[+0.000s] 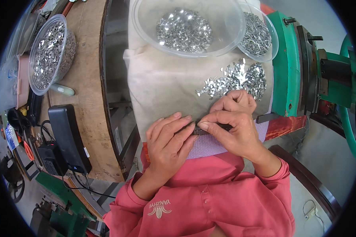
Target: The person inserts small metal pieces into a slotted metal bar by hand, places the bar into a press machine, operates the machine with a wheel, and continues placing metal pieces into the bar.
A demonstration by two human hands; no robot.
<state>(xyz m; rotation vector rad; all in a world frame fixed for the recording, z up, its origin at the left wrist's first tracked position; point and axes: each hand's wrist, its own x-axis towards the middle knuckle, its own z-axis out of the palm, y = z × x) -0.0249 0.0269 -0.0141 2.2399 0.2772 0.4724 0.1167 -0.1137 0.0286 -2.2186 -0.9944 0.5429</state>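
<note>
A short dark bar-like piece with a ridged edge [202,130] lies between my two hands, close to my lap. My left hand [166,140] grips its left end, the fingertips against it. Over its top, my right hand [234,124] is closed in a pinch, thumb and forefinger meeting at the bar; whatever sits between those tips is too small to make out. Just beyond my right hand, a loose pile of small shiny metal pieces [241,77] spreads over the pale cloth [166,85].
A large clear bowl [142,27] of small metal parts stands at the back, beside a smaller clear bowl [275,43] of metal pins. Green machinery [284,67] borders the right. Leftward, a wooden table [89,59] carries a tub [65,47] of metal flakes and a black device [69,134].
</note>
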